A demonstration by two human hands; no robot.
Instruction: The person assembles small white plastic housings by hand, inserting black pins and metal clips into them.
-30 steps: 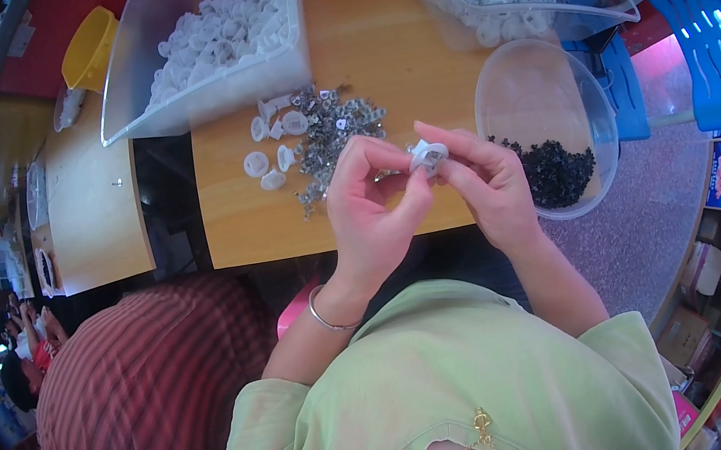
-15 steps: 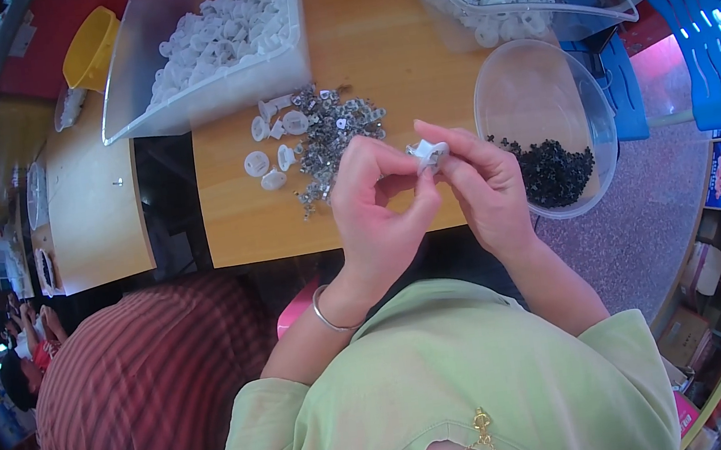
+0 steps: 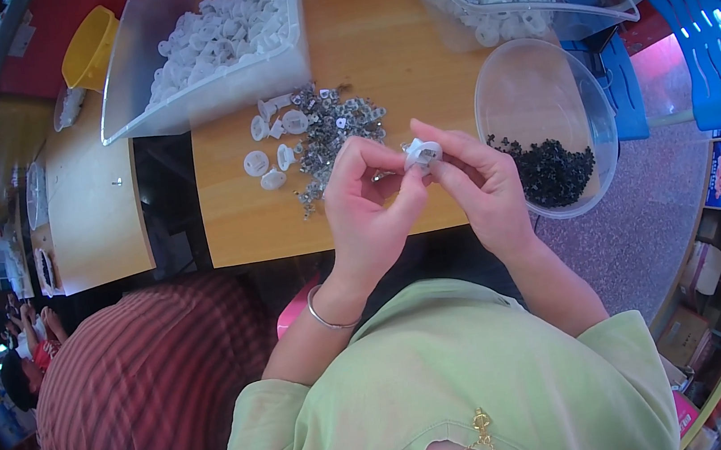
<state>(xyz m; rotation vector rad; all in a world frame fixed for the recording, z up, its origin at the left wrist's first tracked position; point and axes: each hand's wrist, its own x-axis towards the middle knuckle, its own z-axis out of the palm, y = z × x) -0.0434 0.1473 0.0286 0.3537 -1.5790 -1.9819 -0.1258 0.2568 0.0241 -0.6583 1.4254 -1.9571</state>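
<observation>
A small round white plastic part (image 3: pixel 422 155) is pinched between both hands above the table's near edge. My left hand (image 3: pixel 370 210) grips its left side with thumb and forefinger. On its right, the fingertips of my right hand (image 3: pixel 486 187) close around it. Just beyond my left hand lies a heap of small silver metal pieces (image 3: pixel 335 129). Several loose white plastic parts (image 3: pixel 257 163) rest to the left of that heap. Close to my right hand, black small pieces (image 3: pixel 557 172) sit in a clear round tub (image 3: pixel 598 106).
Large clear bins of white parts stand at the far left (image 3: pixel 210 101) and far right (image 3: pixel 532 8) of the wooden table (image 3: pixel 267 232). A yellow container (image 3: pixel 91 51) is on another table at left. Blue chairs (image 3: pixel 698 40) stand right. A person in striped clothing (image 3: pixel 156 394) is close at my left.
The white part has turned in my fingers, so its round face now shows more. Both hands have shifted slightly left.
</observation>
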